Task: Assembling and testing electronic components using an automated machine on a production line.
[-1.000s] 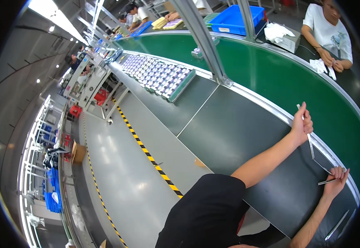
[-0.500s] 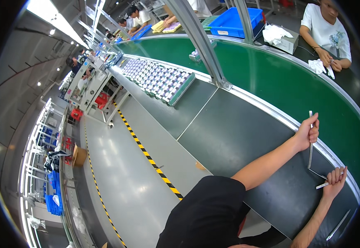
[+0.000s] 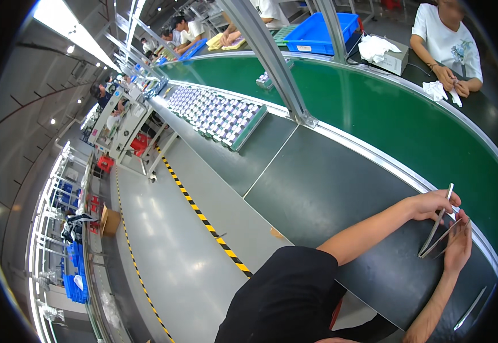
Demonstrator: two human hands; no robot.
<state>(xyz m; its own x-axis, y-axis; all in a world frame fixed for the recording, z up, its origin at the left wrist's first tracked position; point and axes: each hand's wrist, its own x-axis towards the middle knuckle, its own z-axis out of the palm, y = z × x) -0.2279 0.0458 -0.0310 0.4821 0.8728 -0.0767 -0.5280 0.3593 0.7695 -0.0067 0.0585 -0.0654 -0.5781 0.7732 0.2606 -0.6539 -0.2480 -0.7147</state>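
Observation:
A thin silvery strip [image 3: 435, 230], bent or joined into a narrow V, hangs over the dark table between my two hands. My left hand [image 3: 430, 204] pinches its longer upright leg near the top. At the other leg, my right hand [image 3: 459, 247] has its fingers raised, thumb side toward the strip, and appears to grip that leg's upper end. The point of the V is down and to the left, just above or touching the table; I cannot tell which. Both hands are close together, beside the metal rail. Another slim silvery piece [image 3: 470, 309] lies on the table near my right forearm.
Beyond the rail [image 3: 369, 150] runs a green conveyor belt [image 3: 369, 108]. A tray of white and dark small parts [image 3: 217, 117] lies farther left on the table. A metal post [image 3: 272, 63] rises at the rail. Across the belt sit a blue bin [image 3: 324, 33] and a co-worker [image 3: 446, 48].
My left hand has come down and nearer to me, and my right hand has risen toward it. The strip's legs, spread apart before, are now folded into a narrow V.

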